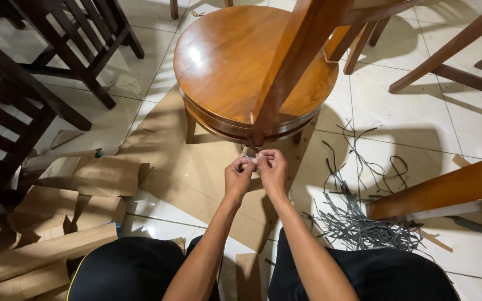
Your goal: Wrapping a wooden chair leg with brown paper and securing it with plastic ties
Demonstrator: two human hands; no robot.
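Grey strap (250,158) pinched between fingers of left hand (237,177) and right hand (273,170), below wooden leg (285,67).

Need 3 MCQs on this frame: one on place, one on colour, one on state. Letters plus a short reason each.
1. Where is the heap of cut strapping?
A. on the round table top
B. on the tiled floor, on the person's right
C. on the dark chair

2. What colour is the strapping?
A. grey
B. yellow
C. red

3. How do the left hand and right hand stand?
A. wide apart, flat on the floor
B. together, fingertips pinching something small just below the edge of the round wooden table
C. each gripping a chair leg

Answers:
1 B: the strips lie on the white tiles right of the right forearm.
2 A: the loose strips all read grey.
3 B: both hands meet by the table's rim; what they pinch is too small to tell.
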